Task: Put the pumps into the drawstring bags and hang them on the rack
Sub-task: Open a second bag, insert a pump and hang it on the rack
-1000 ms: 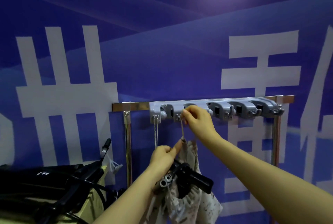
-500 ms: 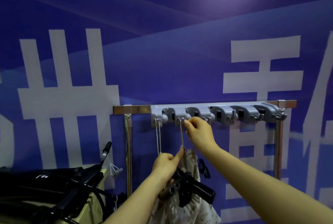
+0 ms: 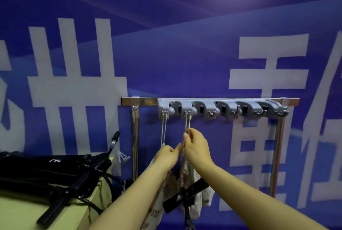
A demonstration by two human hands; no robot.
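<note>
Pumps, black and long-handled, lay in a heap (image 3: pixel 55 172) on the pale green bench (image 3: pixel 16 216) at the left, not yet bagged. On the grey plastic hook rack (image 3: pixel 222 108), a cream cord (image 3: pixel 163 129) hung from the first hook. The left hand (image 3: pixel 166 156) had its fingers closed on the neck of the patterned drawstring bag (image 3: pixel 196 192) below the second hook. The right hand (image 3: pixel 196 146) pinched that bag's cord loop (image 3: pixel 187 122). A black pump handle (image 3: pixel 185 194) stuck out of the bag; if the loop sat only shallowly on the hook, the weight could pull it off.
</note>
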